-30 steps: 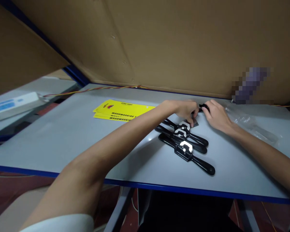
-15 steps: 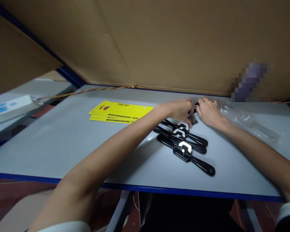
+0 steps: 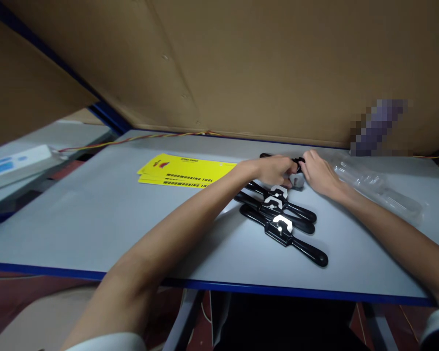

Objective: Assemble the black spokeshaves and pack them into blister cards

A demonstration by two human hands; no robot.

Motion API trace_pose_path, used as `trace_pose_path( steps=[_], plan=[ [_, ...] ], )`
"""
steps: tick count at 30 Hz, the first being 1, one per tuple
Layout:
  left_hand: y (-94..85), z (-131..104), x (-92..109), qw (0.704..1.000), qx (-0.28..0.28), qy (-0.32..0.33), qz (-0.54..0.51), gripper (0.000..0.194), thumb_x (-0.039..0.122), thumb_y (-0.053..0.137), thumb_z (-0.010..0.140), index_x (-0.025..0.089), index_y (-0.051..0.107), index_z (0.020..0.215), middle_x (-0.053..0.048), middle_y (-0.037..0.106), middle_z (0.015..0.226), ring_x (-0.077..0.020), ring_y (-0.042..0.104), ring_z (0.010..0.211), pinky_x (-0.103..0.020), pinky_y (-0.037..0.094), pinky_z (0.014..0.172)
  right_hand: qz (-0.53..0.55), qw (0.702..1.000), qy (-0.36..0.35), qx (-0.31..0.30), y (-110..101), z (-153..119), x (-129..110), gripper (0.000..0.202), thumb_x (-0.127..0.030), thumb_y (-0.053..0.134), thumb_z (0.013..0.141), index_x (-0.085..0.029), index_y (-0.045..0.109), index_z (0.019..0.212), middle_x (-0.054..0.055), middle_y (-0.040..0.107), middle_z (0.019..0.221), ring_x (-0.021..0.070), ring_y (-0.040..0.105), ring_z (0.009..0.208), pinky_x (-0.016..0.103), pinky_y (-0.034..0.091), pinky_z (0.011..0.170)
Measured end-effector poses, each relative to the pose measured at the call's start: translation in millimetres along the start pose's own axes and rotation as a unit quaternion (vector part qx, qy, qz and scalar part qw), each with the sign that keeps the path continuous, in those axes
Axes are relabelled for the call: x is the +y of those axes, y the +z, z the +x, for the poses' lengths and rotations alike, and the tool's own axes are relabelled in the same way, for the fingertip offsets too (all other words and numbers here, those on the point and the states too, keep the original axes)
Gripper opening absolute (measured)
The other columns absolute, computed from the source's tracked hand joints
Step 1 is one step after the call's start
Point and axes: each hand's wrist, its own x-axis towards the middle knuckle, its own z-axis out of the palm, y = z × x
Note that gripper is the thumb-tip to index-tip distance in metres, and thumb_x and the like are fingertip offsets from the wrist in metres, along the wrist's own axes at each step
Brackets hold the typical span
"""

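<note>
Black tools (image 3: 285, 238) lie nearest us, three in a slanting row just this side of our left hand, the two farther ones bunched close together. Each has a pale plate (image 3: 283, 224) at its middle, and we judge these three done and set aside. A fourth tool (image 3: 299, 165) is between our hands, and we take it as the one in progress. Our left hand (image 3: 276, 170) is curled round it with the fingers well bent; a black handle end, seemingly of this same tool, pokes out past the knuckles. Our right hand (image 3: 320, 173) is partly closed, its fingertips pinching the tool from the other side. A grey plate (image 3: 297, 182) shows at the left fingertips; we cannot tell if it is fixed or loose, so what is left to do on this tool is unclear.

Left of our left hand, partly hidden by the forearm, yellow cards (image 3: 183, 169) lie overlapping, with no tool on the part we see. Just right of our right hand, clear plastic packs (image 3: 380, 187) rest on the table (image 3: 95, 219); we can make out nothing inside, though glare hides much. Beyond both hands stands a cardboard wall (image 3: 241, 73)
</note>
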Motion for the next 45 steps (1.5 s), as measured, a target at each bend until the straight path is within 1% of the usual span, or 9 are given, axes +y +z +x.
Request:
trace_pose_path(
  steps=[2,6,10,16,20,24,33,37,45],
  plan=[
    [0.4,-4,-6,0.997,0.025,0.035,-0.063,0.012,0.030,0.066,0.086,0.019,0.064,0.090,-0.003,0.067,0.087,-0.0176,0.058,0.080,-0.030,0.043,0.076,0.023,1.000,-0.006,0.020,3,0,4,0.024,-0.030,0.035,0.109,-0.020,0.056,0.110,0.018,0.065,0.121,0.0310,0.064,0.096,0.042,0.046,0.081],
    [1.2,-9,-20,0.977,0.137,0.019,-0.165,0.020,0.037,0.063,0.089,0.018,0.060,0.086,0.001,0.060,0.075,-0.0142,0.052,0.069,-0.028,0.040,0.069,0.082,0.993,-0.032,0.073,7,-3,10,0.020,-0.030,0.034,0.107,-0.024,0.052,0.102,0.015,0.065,0.112,0.0316,0.062,0.098,0.045,0.048,0.088],
    [6.4,-6,-29,0.979,0.168,-0.018,-0.115,0.026,0.041,0.061,0.090,0.017,0.065,0.083,0.000,0.061,0.071,-0.0145,0.051,0.068,-0.029,0.040,0.069,0.113,0.988,-0.038,0.096,9,-5,12,0.020,-0.033,0.033,0.107,-0.027,0.049,0.097,0.013,0.064,0.106,0.0309,0.060,0.096,0.045,0.048,0.089],
    [14.7,-3,-24,0.976,0.209,-0.042,-0.039,0.034,0.050,0.069,0.084,0.016,0.070,0.090,-0.004,0.065,0.083,-0.0186,0.055,0.076,-0.032,0.042,0.075,0.115,0.986,-0.020,0.119,11,-5,13,0.022,-0.036,0.035,0.107,-0.027,0.051,0.094,0.012,0.063,0.103,0.0308,0.059,0.094,0.045,0.047,0.087],
    [15.7,-4,-20,0.955,0.277,-0.081,-0.066,0.030,0.043,0.058,0.091,0.021,0.051,0.072,0.002,0.048,0.068,-0.0151,0.041,0.068,-0.032,0.035,0.069,0.085,0.987,-0.009,0.133,10,-7,12,0.023,-0.034,0.037,0.107,-0.025,0.055,0.096,0.013,0.064,0.104,0.0308,0.059,0.092,0.044,0.047,0.082],
    [15.9,-3,-19,0.933,0.333,-0.076,-0.113,0.037,0.036,0.058,0.089,0.024,0.032,0.065,0.006,0.034,0.063,-0.0129,0.029,0.065,-0.031,0.029,0.066,0.039,0.990,-0.001,0.136,10,-11,7,0.025,-0.033,0.039,0.106,-0.022,0.059,0.099,0.015,0.065,0.106,0.0286,0.059,0.083,0.041,0.042,0.073],
    [21.6,1,-27,0.920,0.324,-0.047,-0.217,0.035,0.030,0.061,0.084,0.025,0.031,0.067,0.008,0.027,0.062,-0.0117,0.026,0.062,-0.031,0.024,0.062,0.013,0.976,-0.023,0.215,18,-14,5,0.021,-0.030,0.046,0.103,-0.025,0.055,0.085,0.012,0.067,0.092,0.0290,0.056,0.086,0.041,0.039,0.074],
    [24.2,1,-30,0.922,0.308,-0.023,-0.234,0.028,0.030,0.058,0.086,0.025,0.037,0.069,0.008,0.031,0.061,-0.0122,0.029,0.060,-0.031,0.026,0.062,0.033,0.968,-0.032,0.248,19,-14,6,0.023,-0.033,0.048,0.103,-0.025,0.057,0.084,0.011,0.067,0.089,0.0284,0.057,0.086,0.040,0.040,0.074],
    [23.8,3,-35,0.962,0.257,-0.013,-0.091,0.039,0.026,0.050,0.089,0.023,0.032,0.054,0.002,0.036,0.058,-0.0136,0.034,0.063,-0.035,0.027,0.065,0.213,0.937,-0.043,0.272,12,-7,11,0.024,-0.041,0.065,0.096,-0.024,0.069,0.080,0.006,0.073,0.084,0.0241,0.063,0.078,0.038,0.047,0.075]
  ],
)
